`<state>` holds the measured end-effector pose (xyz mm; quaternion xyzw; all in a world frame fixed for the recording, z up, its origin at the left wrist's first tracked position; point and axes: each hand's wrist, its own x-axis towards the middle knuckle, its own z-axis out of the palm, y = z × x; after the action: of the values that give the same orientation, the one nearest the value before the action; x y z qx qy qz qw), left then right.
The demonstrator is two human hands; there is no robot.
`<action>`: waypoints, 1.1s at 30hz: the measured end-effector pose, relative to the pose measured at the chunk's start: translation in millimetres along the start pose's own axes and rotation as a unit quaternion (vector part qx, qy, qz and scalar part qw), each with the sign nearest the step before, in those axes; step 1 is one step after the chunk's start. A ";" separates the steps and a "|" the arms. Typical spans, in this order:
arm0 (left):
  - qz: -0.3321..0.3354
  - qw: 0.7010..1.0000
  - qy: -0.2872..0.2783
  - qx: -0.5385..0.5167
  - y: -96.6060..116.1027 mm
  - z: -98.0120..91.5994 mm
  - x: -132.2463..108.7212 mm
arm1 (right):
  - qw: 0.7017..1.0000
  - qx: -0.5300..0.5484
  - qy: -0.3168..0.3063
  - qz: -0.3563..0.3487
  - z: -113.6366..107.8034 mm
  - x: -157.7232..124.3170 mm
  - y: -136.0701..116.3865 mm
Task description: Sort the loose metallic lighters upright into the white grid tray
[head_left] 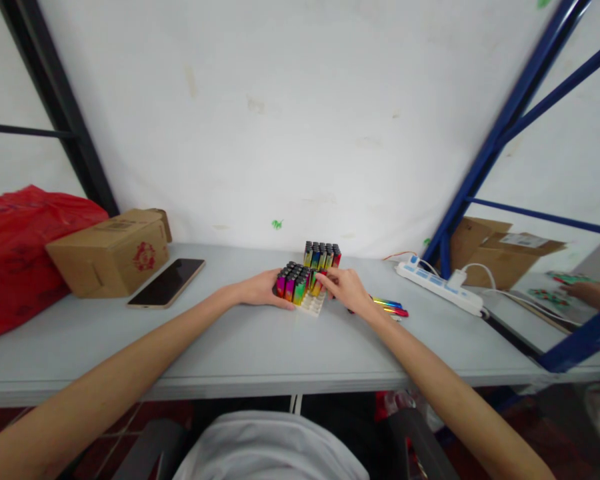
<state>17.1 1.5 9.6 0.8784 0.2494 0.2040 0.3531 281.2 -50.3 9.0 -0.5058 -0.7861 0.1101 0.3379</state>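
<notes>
A white tray [314, 305] on the grey table [260, 347] holds several upright rainbow-coloured lighters [293, 283]. My left hand [260, 291] is curled against the tray's left side, steadying it. My right hand [344, 288] pinches a lighter [317, 285] at the tray's right front corner, fingers closed on it. A second block of lighters [322, 255] stands just behind the tray. A few loose lighters [391, 307] lie on the table to the right of my right hand.
A phone [167, 283] lies face up left of the tray, beside a cardboard box [111, 251] and a red plastic bag [15, 253]. A white power strip [440, 285] lies at the right by the blue rack frame [500, 133]. Another person's hand [587, 293] shows far right.
</notes>
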 end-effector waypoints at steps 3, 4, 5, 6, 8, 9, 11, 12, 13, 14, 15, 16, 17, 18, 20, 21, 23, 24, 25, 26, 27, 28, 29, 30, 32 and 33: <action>0.008 1.000 0.001 0.006 -1.2 -0.3 0.2 | 0.999 0.020 -0.042 -0.013 1.1 -0.1 2.2; 0.008 1.000 0.000 0.007 -1.7 -0.5 0.3 | 0.998 0.027 -0.052 -0.017 1.1 -0.2 3.1; 0.008 1.000 0.000 0.008 -2.3 -0.6 0.3 | 0.998 0.027 -0.060 -0.022 1.1 -0.2 3.7; 0.006 1.000 0.001 0.011 -2.7 -0.7 0.3 | 0.997 0.019 -0.065 -0.030 1.2 -0.1 4.0; 0.003 1.000 0.002 0.016 -3.2 -0.9 0.1 | 0.996 -0.020 -0.066 -0.051 1.9 0.3 3.3; 0.001 1.000 0.002 0.019 -3.2 -1.0 0.1 | 0.995 -0.050 -0.064 -0.061 2.4 0.7 2.2; -0.001 1.000 0.002 0.027 -2.9 -1.2 -0.1 | 0.988 -0.117 -0.059 -0.076 2.8 1.4 -1.2; -0.002 1.000 0.002 0.030 -2.8 -1.2 -0.1 | 0.984 -0.150 -0.054 -0.077 2.7 1.6 -3.2; -0.003 0.999 0.004 0.034 -2.9 -1.2 -0.1 | 0.980 -0.180 -0.050 -0.072 2.4 1.7 -5.2; -0.004 0.999 0.004 0.036 -3.1 -1.2 -0.1 | 0.976 -0.201 -0.045 -0.064 1.8 1.6 -6.8; -0.004 0.999 0.004 0.035 -3.6 -1.1 -0.1 | 0.975 -0.212 -0.044 -0.055 1.1 1.4 -7.9; -0.005 0.999 0.005 0.034 -4.1 -1.1 0.0 | 0.975 -0.213 -0.045 -0.045 0.2 1.2 -8.4; -0.007 0.999 0.005 0.032 -4.7 -1.0 0.1 | 0.976 -0.208 -0.047 -0.038 -0.9 0.9 -8.2; -0.008 0.999 0.005 0.031 -5.3 -1.0 0.2 | 0.978 -0.200 -0.050 -0.033 -2.4 0.8 -7.4; -0.010 1.000 -0.001 0.026 -6.1 -1.0 0.6 | 0.983 -0.178 -0.045 -0.032 -7.1 0.6 -4.6; -0.011 1.000 -0.005 0.024 -6.1 -1.0 0.8 | 0.985 -0.166 -0.035 -0.035 -10.4 0.6 -2.7; -0.008 1.000 -0.011 0.023 -5.4 -1.3 1.1 | 0.989 -0.141 -0.006 -0.041 -19.4 0.7 1.6; -0.005 1.000 -0.012 0.023 -4.8 -1.4 1.2 | 0.991 -0.130 0.011 -0.041 -24.9 0.8 4.1; -0.002 1.000 -0.010 0.023 -4.3 -1.6 1.3 | 0.991 -0.122 0.028 -0.038 -30.9 0.9 7.0; 0.000 1.000 -0.009 0.023 -3.9 -1.7 1.4 | 0.991 -0.119 0.043 -0.033 -37.2 1.0 10.4; 0.000 1.000 -0.008 0.022 -3.6 -1.7 1.4 | 0.991 -0.118 0.056 -0.029 -43.8 1.0 14.2; -0.002 1.000 -0.007 0.021 -3.6 -1.7 1.4 | 0.990 -0.121 0.068 -0.025 -50.5 0.8 18.5; -0.004 1.000 -0.006 0.020 -3.7 -1.7 1.4 | 0.989 -0.124 0.075 -0.022 -57.2 0.4 23.3; -0.006 1.000 -0.005 0.019 -3.9 -1.6 1.3 | 0.989 -0.126 0.075 -0.018 -63.8 -0.3 28.4; -0.005 1.000 -0.008 0.015 -4.2 -1.5 1.2 | 0.993 -0.110 0.035 -0.010 -75.9 -3.2 38.7; -0.004 1.000 -0.010 0.013 -4.2 -1.5 1.1 | 0.996 -0.090 -0.010 -0.004 -81.0 -5.3 43.6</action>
<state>16.0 5.6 7.8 0.8838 0.2524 0.1905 0.3448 366.0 -48.4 44.9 -0.5294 -0.7985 0.0429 0.2834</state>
